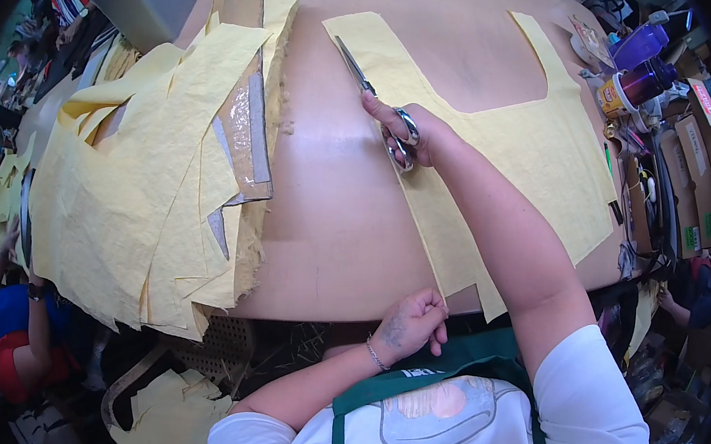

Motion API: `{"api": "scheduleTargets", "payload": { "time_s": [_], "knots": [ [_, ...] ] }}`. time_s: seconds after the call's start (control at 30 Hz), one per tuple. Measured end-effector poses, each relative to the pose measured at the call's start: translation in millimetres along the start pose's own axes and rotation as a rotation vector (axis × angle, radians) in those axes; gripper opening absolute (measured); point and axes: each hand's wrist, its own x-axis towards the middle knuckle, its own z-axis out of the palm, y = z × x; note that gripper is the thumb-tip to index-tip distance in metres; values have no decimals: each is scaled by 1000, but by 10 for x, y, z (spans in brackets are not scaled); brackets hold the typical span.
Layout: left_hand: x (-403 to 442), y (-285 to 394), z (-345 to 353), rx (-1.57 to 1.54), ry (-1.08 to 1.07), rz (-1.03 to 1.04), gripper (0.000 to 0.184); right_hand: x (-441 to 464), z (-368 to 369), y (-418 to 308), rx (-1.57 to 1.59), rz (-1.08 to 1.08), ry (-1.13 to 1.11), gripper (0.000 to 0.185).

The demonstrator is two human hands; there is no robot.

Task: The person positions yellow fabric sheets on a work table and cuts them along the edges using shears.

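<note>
Pale yellow fabric (527,137) lies flat on the table, cut in a shape with two upper arms and a deep notch between them. My right hand (407,136) is closed around the metal handles of a pair of scissors (353,61). The blades point away from me along the left edge of the fabric and look nearly closed. Down at the table's near edge, my left hand (408,326) is closed, with thumb and finger pinched at the lower end of a thin yellow strip (429,253) along that same edge.
A large pile of yellow fabric pieces (145,174) lies at the left with cardboard (245,138) on it. Boxes (696,163), a purple bottle (648,78) and a yellow-labelled tub (613,97) line the right. A person in red and blue (19,331) stands far left.
</note>
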Motion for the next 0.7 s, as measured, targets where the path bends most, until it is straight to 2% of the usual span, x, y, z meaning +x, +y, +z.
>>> {"api": "scheduleTargets", "payload": {
  "time_s": [0.1,0.4,0.6,0.7],
  "knots": [
    [-8,9,4,-8,-2,0,11,46,-1,20,-69,6,31,65],
    [-12,-6,-8,-46,-32,-9,12,143,-49,-124,64,15,-66,66],
    [-8,-1,-20,-56,-42,-14,12,285,-59,-172,63,12,-54,65],
    [-3,-1,-19,-63,-41,-21,12,237,-12,-164,16,-39,36,64]
  ]
}}
